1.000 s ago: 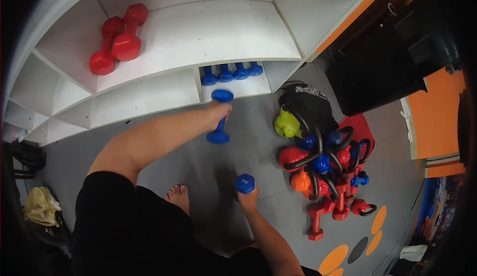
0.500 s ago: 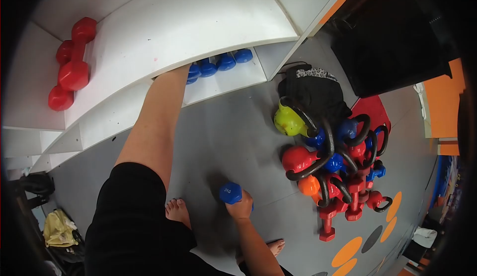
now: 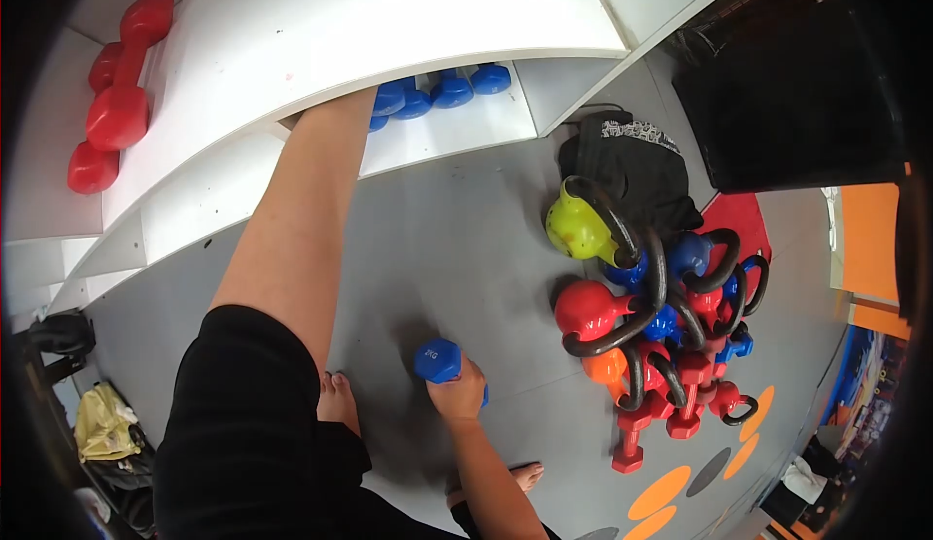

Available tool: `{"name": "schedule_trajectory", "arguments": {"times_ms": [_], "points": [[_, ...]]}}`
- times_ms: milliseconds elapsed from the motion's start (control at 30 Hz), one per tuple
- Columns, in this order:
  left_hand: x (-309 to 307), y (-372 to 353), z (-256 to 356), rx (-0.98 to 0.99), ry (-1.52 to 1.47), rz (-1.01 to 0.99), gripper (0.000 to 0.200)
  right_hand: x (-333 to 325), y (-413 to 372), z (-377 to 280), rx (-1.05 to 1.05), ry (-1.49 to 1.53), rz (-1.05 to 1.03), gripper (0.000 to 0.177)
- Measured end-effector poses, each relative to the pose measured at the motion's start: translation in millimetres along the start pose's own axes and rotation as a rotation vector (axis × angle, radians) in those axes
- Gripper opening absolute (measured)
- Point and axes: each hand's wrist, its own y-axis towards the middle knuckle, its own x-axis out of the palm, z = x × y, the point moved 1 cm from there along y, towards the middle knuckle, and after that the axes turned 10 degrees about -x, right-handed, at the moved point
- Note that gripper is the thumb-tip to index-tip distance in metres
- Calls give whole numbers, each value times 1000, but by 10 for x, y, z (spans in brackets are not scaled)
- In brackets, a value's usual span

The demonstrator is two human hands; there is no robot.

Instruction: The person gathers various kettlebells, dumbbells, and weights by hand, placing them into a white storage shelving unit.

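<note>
My right hand (image 3: 461,389) is wrapped round a blue 2KG dumbbell (image 3: 437,359), held above the grey floor near my feet. My left arm reaches into the lower compartment of the white shelf unit (image 3: 447,146). The upper board hides my left hand, so its fingers do not show. Right beside that forearm, several blue dumbbells (image 3: 452,91) lie in a row in the compartment. Two red dumbbells (image 3: 118,118) rest on the upper shelf at the left.
Kettlebells, among them a yellow-green one (image 3: 577,228) and a red one (image 3: 588,309), crowd the floor at the right with red dumbbells (image 3: 631,435). Behind them lie a black bag (image 3: 632,171) and a large black box (image 3: 787,103). Yellow cloth (image 3: 102,423) is at the lower left.
The view has shifted a little. My right hand, still round the blue dumbbell, appears slightly higher and further left. My left arm stays inside the lower compartment.
</note>
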Motion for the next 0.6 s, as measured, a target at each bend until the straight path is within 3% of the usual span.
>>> {"name": "schedule_trajectory", "arguments": {"times_ms": [100,233,267,333,367,433,467,533,600], "points": [[-92,44,39,146,84,67,22,38,7,50,30,-23,-12,29],[-714,222,326,316,209,191,24,0,110,-91,140,82,23,26],[-947,-137,356,295,135,-153,35,-9,141,-87,128,79,18,26],[-1556,-857,227,635,-184,-798,38,-4,187,3,211,168,39,21],[-1816,-1196,42,978,-53,-743,41,-1,227,69,204,157,28,21],[-2103,-1772,-622,1206,59,-878,56,-46,329,225,366,207,-66,13],[-2234,-1970,-931,1171,52,-861,56,-120,439,206,351,182,-93,13],[-2387,-2301,-1464,523,258,-895,75,-261,728,21,552,453,-185,8],[-2363,-2436,-1646,487,300,-940,81,-390,1158,-312,437,428,-218,6]]}}
